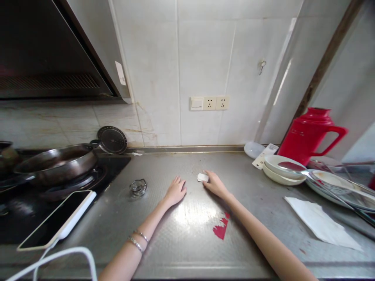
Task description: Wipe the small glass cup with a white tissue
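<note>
The right hand [215, 185] has thumb and fingers closed on the small white pad [202, 177], at the steel counter [164, 249]; the left hand [175, 192] lies open, left of that grip. The pad is best kept flat under even fingertip pressure, clear of the red scrap [219, 232] bodyward of the grip.

Soft light, white glare on metal counter [187, 224], edges stretched
</note>
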A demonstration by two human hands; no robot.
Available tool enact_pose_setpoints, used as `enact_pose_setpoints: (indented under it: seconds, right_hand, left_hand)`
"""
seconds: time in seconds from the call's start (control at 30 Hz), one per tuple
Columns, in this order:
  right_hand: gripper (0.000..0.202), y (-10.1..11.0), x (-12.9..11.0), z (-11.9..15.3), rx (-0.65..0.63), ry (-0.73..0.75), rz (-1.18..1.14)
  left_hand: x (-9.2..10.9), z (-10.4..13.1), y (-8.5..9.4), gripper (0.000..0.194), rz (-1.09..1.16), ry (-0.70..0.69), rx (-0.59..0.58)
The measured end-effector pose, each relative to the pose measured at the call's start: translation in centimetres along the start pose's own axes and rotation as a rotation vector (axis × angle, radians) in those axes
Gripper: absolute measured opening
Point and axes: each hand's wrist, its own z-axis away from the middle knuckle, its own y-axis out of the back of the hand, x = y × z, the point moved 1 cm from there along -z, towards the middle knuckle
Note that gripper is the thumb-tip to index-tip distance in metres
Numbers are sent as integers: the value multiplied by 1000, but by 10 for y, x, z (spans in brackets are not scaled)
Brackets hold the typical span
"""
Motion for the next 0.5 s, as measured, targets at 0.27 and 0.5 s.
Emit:
enact_pose_setpoints:
  seconds: [0.27, 0.5]
  right_hand:
    - [57, -2, -15, -13, -38, 59, -95]
    - [64, -13, -94, -12, -128, 309, -352]
  left_hand:
    - [6, -2, 22, 39, 255, 46, 106]
    - [-9, 16, 51, 41, 519, 163, 175]
